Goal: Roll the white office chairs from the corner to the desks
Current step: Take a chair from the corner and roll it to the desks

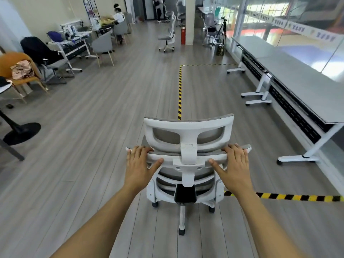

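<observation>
At far left an orange chair (18,71) with a bag on it and a black table foot (22,133) stand along the wall, well apart from the work. The left hand (138,162) grips the top rail of the chair (189,125), fingers curled over the rail's far edge and thumb stretched along its near face. The chair stands on open floor in the middle of the room, its back toward the person and its castors on the boards. A line of yellow-and-black tape (180,94) runs ahead of it. Far beyond, by a pillar, a far chair (168,37), also white, stands alone beside a red extinguisher (183,35). The right hand (235,164) mirrors the left, fingers hooked over the rail and thumb on the near face, so both hold the chair. To the right the desks (301,84) run in a row along the glass wall, near the chair but not touching it. No chair sits at any desk in view, so the task looks early to midway. This chair needs a turn right and a push under a desk, and the far chair likely awaits its turn. The strip of characters (297,27) on the glass is too blurred to read, and no brand shows on the chair.
</observation>
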A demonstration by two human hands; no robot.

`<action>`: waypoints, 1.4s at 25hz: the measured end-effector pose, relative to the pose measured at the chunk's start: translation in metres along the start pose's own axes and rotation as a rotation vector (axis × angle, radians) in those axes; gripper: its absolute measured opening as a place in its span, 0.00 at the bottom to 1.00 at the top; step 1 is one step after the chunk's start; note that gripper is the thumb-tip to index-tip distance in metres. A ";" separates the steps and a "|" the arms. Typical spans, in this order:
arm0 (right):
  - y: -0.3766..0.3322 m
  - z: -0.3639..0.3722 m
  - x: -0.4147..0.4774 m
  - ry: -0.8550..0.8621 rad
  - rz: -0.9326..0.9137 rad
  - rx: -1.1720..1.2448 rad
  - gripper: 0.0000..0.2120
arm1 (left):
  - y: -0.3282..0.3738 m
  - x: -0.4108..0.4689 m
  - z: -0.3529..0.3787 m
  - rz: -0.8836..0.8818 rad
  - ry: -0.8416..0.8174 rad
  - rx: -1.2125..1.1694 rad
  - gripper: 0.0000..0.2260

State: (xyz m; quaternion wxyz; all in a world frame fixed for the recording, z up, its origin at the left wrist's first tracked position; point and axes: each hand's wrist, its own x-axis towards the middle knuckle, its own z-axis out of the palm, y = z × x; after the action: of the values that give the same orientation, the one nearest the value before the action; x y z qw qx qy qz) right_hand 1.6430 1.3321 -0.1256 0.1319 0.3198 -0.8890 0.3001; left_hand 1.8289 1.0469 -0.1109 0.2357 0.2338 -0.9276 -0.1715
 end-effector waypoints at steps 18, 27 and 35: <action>0.176 0.235 0.621 0.060 0.124 0.004 0.30 | -0.073 0.673 0.245 0.033 -0.076 -0.129 0.29; 0.275 0.359 0.911 0.222 0.168 -0.049 0.33 | -0.103 0.990 0.379 0.100 -0.090 -0.131 0.27; 0.386 0.430 1.181 0.164 0.140 -0.085 0.34 | -0.092 1.271 0.493 0.071 -0.113 -0.128 0.29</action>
State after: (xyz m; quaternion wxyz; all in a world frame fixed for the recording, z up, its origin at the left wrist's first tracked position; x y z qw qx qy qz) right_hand 0.4765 0.7255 -0.1328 0.1966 0.2254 -0.9073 0.2957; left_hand 0.6151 0.4194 -0.1059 0.2033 0.1755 -0.9342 -0.2347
